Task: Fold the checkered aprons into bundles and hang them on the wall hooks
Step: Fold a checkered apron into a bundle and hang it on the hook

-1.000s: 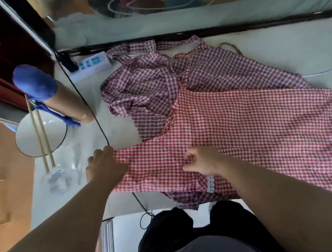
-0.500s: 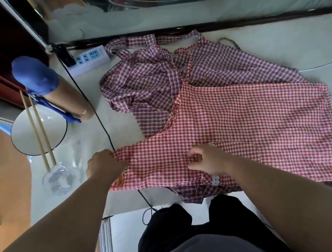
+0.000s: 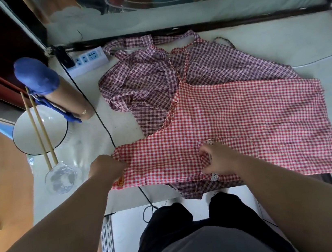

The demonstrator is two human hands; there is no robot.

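Folding looks barely begun: the red-and-white checkered cloth apron (image 3: 245, 119) lies spread on the pale tabletop (image 3: 277, 41), each grip closed on its near edge, left hand (image 3: 106, 166) at 9 o'clock, right hand (image 3: 218, 159) at 6. The crumpled plum checkered apron (image 3: 143, 79) lies at 12 o'clock; no hooks show.

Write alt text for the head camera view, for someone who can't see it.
From above, a person's left hand and right hand grip the near part of a red checkered apron spread on a white table, over a crumpled darker checkered apron. A bowl with chopsticks and a power strip sit to the left.
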